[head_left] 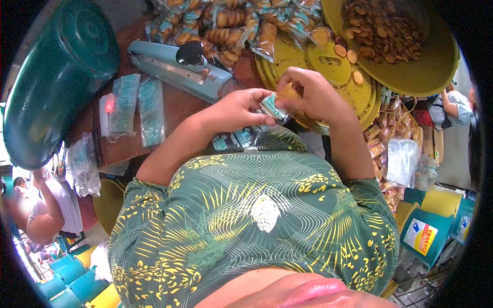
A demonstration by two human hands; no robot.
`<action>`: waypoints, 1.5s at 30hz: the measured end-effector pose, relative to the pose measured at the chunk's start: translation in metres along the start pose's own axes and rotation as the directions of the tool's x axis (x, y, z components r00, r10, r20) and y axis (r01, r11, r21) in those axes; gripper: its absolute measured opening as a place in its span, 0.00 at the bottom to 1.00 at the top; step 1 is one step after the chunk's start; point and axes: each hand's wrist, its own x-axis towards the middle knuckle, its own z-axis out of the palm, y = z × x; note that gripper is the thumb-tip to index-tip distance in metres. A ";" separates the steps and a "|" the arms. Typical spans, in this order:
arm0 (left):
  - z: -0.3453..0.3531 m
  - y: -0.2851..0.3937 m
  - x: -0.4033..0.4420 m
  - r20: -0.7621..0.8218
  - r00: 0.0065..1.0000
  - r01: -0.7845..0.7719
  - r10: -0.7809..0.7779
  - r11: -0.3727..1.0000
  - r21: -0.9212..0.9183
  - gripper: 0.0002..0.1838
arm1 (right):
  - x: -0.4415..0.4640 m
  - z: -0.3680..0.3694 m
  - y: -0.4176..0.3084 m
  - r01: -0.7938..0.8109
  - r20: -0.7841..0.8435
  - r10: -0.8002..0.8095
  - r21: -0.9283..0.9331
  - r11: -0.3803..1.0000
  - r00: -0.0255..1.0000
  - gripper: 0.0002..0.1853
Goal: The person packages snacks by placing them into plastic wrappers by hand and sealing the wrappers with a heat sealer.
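Observation:
My left hand [239, 109] has its thumb and fingers closed on a small clear packet [272, 106] with teal print. Against the packet's other side is my right hand [313, 95], its fingers pinched together; a yellow-brown round shape, apparently a biscuit, shows between them. Just beyond my hands lies a yellow lid [328, 64] with a few loose biscuits [358, 77] at its edge. A light blue sealer [179, 69] with a black knob rests on the brown table [115, 154], left of my hands. Flat printed bags [151, 110] lie beside it.
Filled biscuit packets [226, 20] are piled at the back. A yellow basin [436, 66] of loose biscuits stands back right, a green bucket [56, 87] at left. Packed bags [382, 138] lie at right. Other people [46, 205] are at both sides.

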 end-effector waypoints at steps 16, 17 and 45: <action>-0.001 0.001 -0.001 0.026 0.996 -0.074 0.085 0.953 -0.294 0.25 | -0.004 0.003 0.017 0.107 -0.213 -0.014 0.431 0.896 0.977 0.11; -0.001 0.002 -0.001 -0.005 0.996 -0.083 0.085 0.960 -0.268 0.25 | -0.005 0.003 0.019 0.109 -0.216 -0.011 0.444 0.889 0.976 0.11; 0.007 0.023 0.006 -0.015 0.991 -0.134 0.133 0.971 -0.200 0.35 | -0.005 0.007 -0.014 0.141 -0.439 -0.112 0.034 0.989 0.891 0.12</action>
